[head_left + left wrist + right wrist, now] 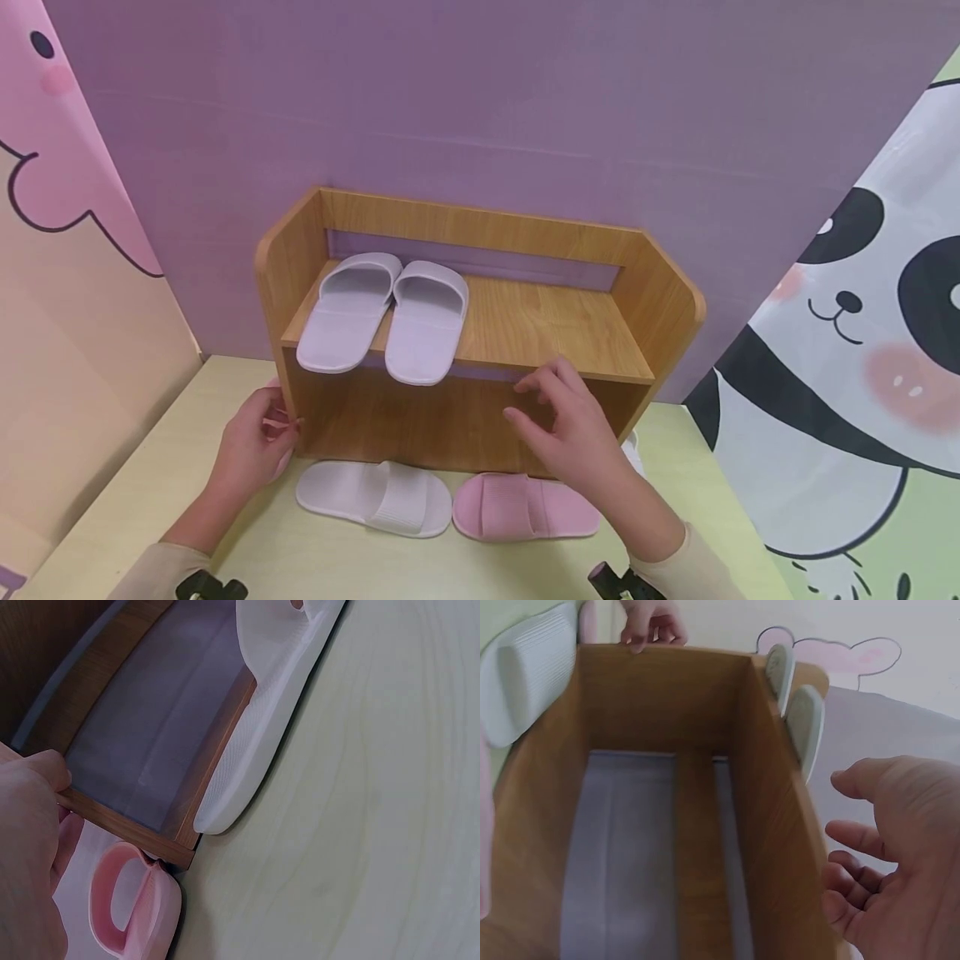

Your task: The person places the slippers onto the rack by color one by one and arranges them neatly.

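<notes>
A wooden two-tier shoe rack (555,321) stands on the table. My left hand (255,442) grips the front edge of its left side panel (124,826), thumb on the near face and fingers behind. My right hand (566,421) is before the right half of the rack, fingers loosely bent, holding nothing. Two white slippers, one on the left (341,325) and one beside it (426,333), rest on the upper shelf with toes to the back. In front of the rack lie a white slipper (337,487) and a pink slipper (566,510), end to end.
Another pink slipper (161,911) lies outside the rack's left side, by my left hand. Something white (632,450) shows behind my right forearm at the rack's right side. A purple wall (487,100) stands behind; a panda-printed panel (847,375) borders the right.
</notes>
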### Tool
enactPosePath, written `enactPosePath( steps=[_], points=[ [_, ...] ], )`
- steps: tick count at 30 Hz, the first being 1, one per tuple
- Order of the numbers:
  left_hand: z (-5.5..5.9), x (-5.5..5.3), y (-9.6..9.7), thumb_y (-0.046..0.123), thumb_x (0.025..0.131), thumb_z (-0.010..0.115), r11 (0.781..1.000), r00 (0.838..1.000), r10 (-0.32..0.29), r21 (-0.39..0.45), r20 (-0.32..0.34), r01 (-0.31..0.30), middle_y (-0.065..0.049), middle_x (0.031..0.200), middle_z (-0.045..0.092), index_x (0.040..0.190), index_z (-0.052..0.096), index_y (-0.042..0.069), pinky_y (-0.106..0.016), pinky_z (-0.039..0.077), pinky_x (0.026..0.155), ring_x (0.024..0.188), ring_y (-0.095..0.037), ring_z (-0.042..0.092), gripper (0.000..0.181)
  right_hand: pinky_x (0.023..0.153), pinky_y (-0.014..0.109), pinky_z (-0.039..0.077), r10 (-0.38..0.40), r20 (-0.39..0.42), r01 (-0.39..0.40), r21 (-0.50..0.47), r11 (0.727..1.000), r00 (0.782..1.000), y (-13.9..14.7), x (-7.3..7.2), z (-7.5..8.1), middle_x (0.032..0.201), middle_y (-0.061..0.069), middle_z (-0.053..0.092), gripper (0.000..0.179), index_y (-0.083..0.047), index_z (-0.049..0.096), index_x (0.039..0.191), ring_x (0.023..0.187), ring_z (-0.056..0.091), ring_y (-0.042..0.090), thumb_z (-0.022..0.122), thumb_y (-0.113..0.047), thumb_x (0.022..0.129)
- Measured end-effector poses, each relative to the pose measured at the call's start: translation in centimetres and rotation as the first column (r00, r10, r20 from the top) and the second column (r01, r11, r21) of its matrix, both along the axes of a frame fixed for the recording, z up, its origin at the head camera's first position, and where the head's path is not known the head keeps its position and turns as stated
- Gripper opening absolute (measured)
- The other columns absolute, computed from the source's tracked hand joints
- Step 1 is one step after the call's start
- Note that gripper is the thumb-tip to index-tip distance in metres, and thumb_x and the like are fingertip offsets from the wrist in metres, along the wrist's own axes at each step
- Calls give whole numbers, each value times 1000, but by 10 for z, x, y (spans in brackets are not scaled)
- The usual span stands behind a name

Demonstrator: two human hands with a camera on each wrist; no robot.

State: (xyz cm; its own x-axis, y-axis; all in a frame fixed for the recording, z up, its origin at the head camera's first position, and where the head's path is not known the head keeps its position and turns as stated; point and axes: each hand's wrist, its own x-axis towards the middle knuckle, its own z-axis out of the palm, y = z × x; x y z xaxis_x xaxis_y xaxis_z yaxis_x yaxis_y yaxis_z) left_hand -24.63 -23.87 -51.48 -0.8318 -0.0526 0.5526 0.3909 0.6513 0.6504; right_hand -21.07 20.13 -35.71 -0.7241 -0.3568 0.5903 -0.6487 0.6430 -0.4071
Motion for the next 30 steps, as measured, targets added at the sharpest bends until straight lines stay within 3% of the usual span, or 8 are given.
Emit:
enactPosePath(
  steps=[14,21,30],
  points=[
    [1,0,0,-8,91,83,1000,1000,2,17,28,-3,-17,115,71,130,61,-1,-17,58,76,96,-33,74,45,75,28,50,-66,-51,68,25,997,996,47,6,-41,109,-2,57,30,-12,72,110,90,55,10,91,-2,88],
    [2,0,0,-6,92,83,1000,999,-2,24,37,1,-17,117,71,131,61,0,-16,57,76,97,-32,73,46,68,27,49,-151,-12,151,26,988,988,67,14,-58,106,-6,55,31,-15,74,107,81,51,7,93,-3,86],
    [0,-1,0,-8,91,83,1000,1000,-1,27,28,0,-17,114,71,129,61,-1,-16,58,76,96,-33,74,44,63,22,45,-188,-76,188,-2,982,979,90,15,-80,103,-5,59,30,-15,75,103,80,51,4,94,-3,84]
  ],
)
